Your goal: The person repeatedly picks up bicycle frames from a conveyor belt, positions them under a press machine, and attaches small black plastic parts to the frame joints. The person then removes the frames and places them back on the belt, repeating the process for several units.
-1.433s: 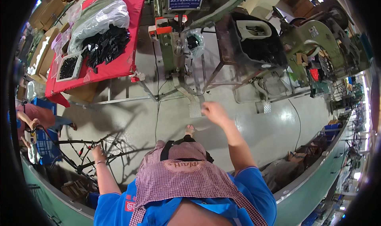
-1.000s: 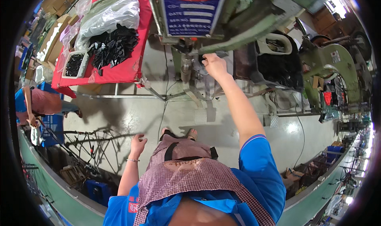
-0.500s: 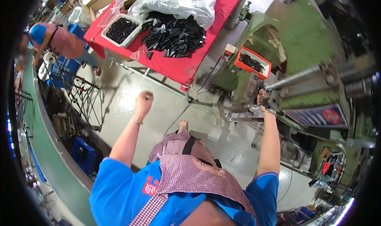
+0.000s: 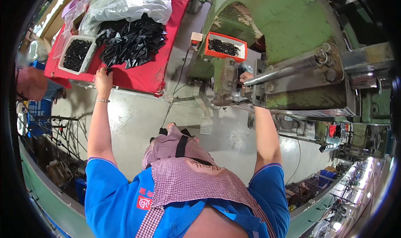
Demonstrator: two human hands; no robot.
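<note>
My left hand [image 4: 102, 81] reaches to the front edge of the red-covered table [image 4: 138, 81], its fingers closed at a small black triangular piece [image 4: 109, 70]. Just beyond it lies a heap of flat black triangular pieces [image 4: 133, 43]. Over at the green machine [image 4: 292, 25], my right hand [image 4: 247, 76] is in at the work area, partly covered by the spring and the metal arm. Its fingers look curled, but what they hold is hidden. An orange-rimmed box [image 4: 212, 54] with small black parts sits on the machine just beyond this hand.
A white tub [image 4: 86, 66] of small black parts stands left of the heap, with a clear plastic bag [image 4: 129, 6] behind. Below the machine is a metal foot pedal [image 4: 206, 126]. A cable [image 4: 180, 87] runs to the floor. Another person [image 4: 31, 84] is at the far left.
My left hand has gone from above the floor to the table edge, at the loose black triangular piece. My right hand stays at the machine. The view has shifted to the right.
</note>
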